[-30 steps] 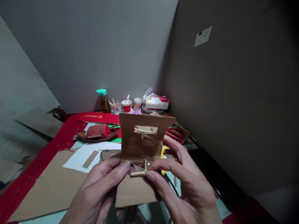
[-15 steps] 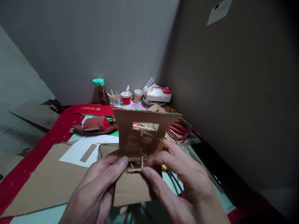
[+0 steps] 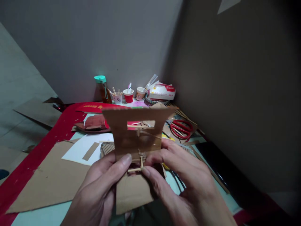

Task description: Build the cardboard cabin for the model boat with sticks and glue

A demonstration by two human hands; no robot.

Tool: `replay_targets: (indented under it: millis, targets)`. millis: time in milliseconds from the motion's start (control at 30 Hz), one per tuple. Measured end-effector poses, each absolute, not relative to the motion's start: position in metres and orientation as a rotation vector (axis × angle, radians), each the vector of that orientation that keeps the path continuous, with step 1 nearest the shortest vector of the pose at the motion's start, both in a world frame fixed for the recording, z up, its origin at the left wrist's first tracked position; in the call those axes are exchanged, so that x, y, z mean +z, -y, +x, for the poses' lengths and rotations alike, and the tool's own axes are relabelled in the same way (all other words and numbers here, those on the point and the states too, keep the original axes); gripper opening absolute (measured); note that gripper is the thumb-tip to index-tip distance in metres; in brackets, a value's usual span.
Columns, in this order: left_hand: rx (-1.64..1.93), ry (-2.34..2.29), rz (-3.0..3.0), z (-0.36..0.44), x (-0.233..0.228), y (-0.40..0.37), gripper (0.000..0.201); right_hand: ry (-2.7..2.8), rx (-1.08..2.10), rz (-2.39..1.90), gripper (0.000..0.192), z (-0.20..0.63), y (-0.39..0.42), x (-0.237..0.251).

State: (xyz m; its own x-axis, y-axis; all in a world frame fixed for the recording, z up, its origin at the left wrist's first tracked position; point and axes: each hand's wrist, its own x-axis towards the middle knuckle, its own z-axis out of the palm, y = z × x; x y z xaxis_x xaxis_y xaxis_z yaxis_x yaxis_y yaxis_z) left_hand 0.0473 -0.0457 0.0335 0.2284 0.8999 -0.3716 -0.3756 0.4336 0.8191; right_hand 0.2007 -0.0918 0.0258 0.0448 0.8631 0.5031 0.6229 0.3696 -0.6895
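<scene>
Since a second ago the folded cardboard piece (image 3: pixel 135 138) has swung slightly, its upper panel leaning farther left so that it covers the front end of the model boat (image 3: pixel 94 121), while the red-handled scissors (image 3: pixel 181 129) now show more fully on the right. The cardboard is held up above the near part of the worktop (image 3: pixel 44 216), between both hands. The left hand (image 3: pixel 100 182) clamps its left edge, thumb in front near the fold and the other fingers mostly hidden behind. The right hand (image 3: pixel 185 179) has thumb and forefinger together on a small T-shaped stick piece (image 3: pixel 141 163) at the lower slot. A second stick (image 3: pixel 141 127) crosses the upper window. A white sheet (image 3: pixel 76 152) lies left of the hands, partly over a large cardboard sheet (image 3: pixel 51 179).
</scene>
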Motion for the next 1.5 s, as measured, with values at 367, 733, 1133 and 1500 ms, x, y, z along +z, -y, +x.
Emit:
replay_targets:
  millis: [367, 733, 1133, 1500]
  targets:
    - [0.978, -0.919, 0.544, 0.051, 0.039, 0.050, 0.024, 1.674, 0.241, -1.357, 0.013, 0.198, 0.097, 0.027]
    - [0.978, -1.137, 0.792, 0.044, 0.030, 0.045, 0.039, 1.754, 0.134, -1.306, 0.015, 0.194, 0.092, 0.028]
    - [0.948, -1.080, 0.646, 0.044, 0.029, 0.045, 0.026, 1.626, 0.382, -1.374, 0.031, 0.196, 0.100, 0.023]
    - [0.839, -1.065, 0.716, 0.043, 0.034, 0.049, 0.032, 1.345, 0.819, -1.304, 0.011, 0.210, 0.089, 0.036]
